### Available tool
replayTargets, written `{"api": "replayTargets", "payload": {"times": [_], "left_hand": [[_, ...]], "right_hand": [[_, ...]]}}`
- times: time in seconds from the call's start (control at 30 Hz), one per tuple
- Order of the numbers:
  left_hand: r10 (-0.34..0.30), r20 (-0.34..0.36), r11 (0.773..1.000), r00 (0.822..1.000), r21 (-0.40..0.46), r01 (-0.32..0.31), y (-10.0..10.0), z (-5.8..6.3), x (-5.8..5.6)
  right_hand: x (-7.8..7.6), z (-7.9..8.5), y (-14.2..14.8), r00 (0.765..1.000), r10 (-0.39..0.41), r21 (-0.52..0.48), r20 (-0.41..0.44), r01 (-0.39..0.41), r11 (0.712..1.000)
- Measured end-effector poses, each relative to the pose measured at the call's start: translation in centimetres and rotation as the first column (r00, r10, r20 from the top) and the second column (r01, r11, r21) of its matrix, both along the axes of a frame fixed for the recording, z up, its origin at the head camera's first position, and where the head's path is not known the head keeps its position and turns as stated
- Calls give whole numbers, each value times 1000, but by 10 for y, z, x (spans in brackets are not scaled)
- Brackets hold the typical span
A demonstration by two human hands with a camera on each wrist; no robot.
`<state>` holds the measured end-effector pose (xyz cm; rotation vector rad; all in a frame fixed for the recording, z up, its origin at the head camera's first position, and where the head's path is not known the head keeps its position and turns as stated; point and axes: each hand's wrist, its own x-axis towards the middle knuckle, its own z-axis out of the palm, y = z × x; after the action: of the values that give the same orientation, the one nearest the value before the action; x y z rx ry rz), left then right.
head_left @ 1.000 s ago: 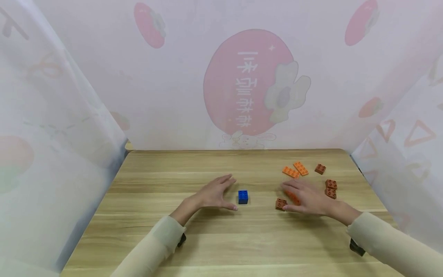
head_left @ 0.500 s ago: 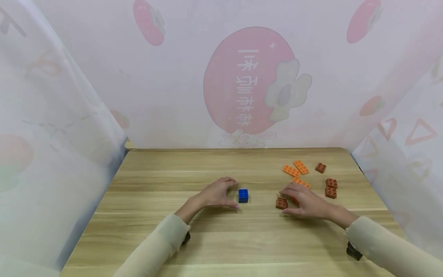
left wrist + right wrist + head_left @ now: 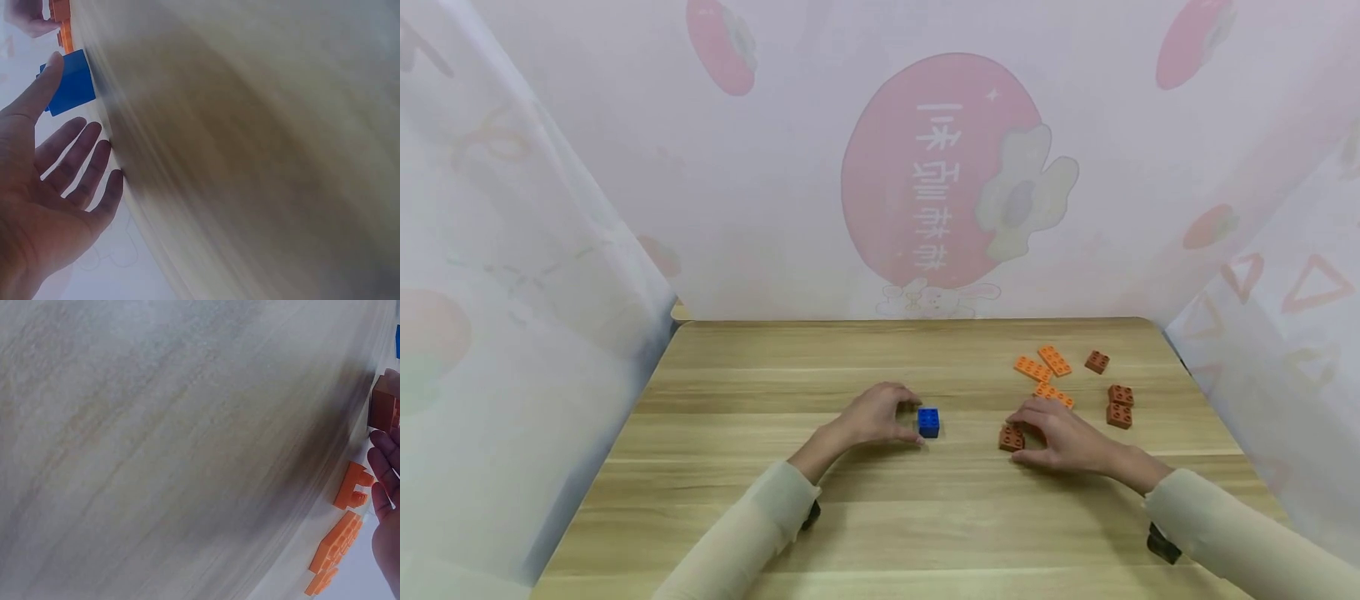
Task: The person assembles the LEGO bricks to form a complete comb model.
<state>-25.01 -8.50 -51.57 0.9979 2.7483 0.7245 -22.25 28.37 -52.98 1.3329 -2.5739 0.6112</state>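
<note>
A blue toy brick (image 3: 928,422) with studs on top sits near the middle of the wooden table. My left hand (image 3: 880,417) is spread at its left side, thumb toward the near side and fingers toward the far side. In the left wrist view the thumb overlaps the blue brick (image 3: 72,84), and whether they touch I cannot tell. Farther right, my right hand (image 3: 1063,437) has its thumb and fingers on either side of a reddish-brown brick (image 3: 1011,437). The right wrist view shows this brown brick (image 3: 382,403) between thumb and fingers, without a plain grip.
Flat orange bricks (image 3: 1055,360) lie behind the right hand, one partly hidden by it. Several more brown bricks (image 3: 1120,415) lie to its right and farther back. A pale printed curtain (image 3: 775,208) closes off the table's back and sides.
My left hand has moved right, closer to the blue brick. My right hand has moved off an orange brick, which now shows behind it, and its fingers have come around the brown brick.
</note>
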Motion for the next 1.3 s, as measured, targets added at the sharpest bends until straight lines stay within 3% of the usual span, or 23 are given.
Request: {"api": "replayTargets", "payload": {"times": [0.37,0.63,0.97,1.3], "left_hand": [[17,-7,1000,1000,-1,-17,6,4,1],[36,28,999,999,12,-37,7,3,3],[51,53,998,997,18,-52,7,2,3],[40,85,999,996,17,-42,7,5,2]], "right_hand": [[1,0,0,999,-31,-8,43,31,999],[1,-2,-1,998,-40,-32,52,41,999],[2,6,-4,984,-116,-29,133,121,992],[-6,11,-14,991,-82,-100,110,93,991]]}}
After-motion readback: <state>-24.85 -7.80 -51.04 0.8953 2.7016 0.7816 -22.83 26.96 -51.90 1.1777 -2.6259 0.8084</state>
